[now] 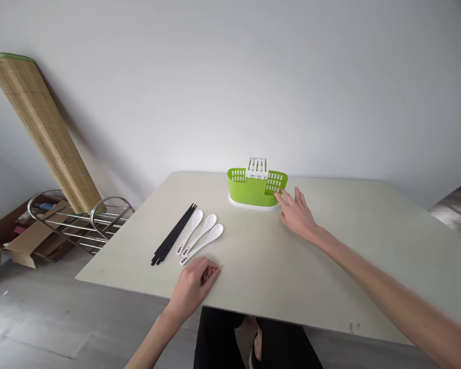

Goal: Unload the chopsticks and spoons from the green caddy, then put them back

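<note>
A green cutlery caddy (248,192) with slotted ends and a white base stands at the back of the table, and a white slotted piece (257,167) sits over its middle. My right hand (297,214) is at the caddy's right end with fingers spread; the fingertips are at its wall, but I cannot tell whether they press on it. Three white spoons (202,237) lie fanned out, bowls away from me. Left of them is a bundle of black chopsticks (173,234). Just below the spoon handles, my left hand (195,281) rests on the table, fingers curled in, nothing visible in them.
The pale table (330,287) reaches back to the white wall. On the floor at left stand a metal rack (77,220) and an opened cardboard box (26,236). A rolled bamboo mat (48,123) leans against the wall there. My legs (218,341) are at the table's front edge.
</note>
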A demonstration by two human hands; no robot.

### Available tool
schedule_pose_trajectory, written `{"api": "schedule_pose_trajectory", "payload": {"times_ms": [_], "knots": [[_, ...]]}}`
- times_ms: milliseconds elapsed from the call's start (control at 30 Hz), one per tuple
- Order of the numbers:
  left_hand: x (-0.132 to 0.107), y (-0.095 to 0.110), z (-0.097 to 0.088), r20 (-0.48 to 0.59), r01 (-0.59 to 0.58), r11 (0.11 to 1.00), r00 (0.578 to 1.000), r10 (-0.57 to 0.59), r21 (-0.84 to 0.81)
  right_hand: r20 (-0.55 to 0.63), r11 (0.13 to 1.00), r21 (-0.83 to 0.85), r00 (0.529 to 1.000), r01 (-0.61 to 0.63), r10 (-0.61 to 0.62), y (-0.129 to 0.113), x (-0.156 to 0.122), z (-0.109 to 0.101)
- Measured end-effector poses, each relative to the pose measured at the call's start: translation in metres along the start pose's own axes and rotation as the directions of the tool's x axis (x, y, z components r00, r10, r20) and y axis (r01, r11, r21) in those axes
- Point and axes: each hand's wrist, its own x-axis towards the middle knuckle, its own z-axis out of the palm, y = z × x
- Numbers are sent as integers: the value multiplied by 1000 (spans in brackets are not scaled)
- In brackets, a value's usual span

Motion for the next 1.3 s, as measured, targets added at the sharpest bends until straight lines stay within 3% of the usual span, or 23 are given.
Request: {"api": "schedule_pose_trajectory", "payload": {"times_ms": [300,700,833,967,1133,1300], "knots": [[2,4,-4,11,12,1000,1000,-12,-14,34,996,11,996,-88,87,66,-39,-3],[3,6,-10,19,52,994,999,-51,-91,185,986,15,969,-168,163,113,-61,-9],[4,0,-19,-176,81,996,981,-87,-37,175,981,25,967,-191,184,111,-63,-7],[6,-18,-34,-333,160,985,934,-129,65,87,961,80,963,-263,256,92,-72,-8],[7,-55,-58,-400,280,941,898,-186,191,103,938,176,953,-300,286,68,-99,-12],[12,-95,-73,-439,454,867,834,-333,205,144,917,207,937,-342,317,60,-129,-12]]}}
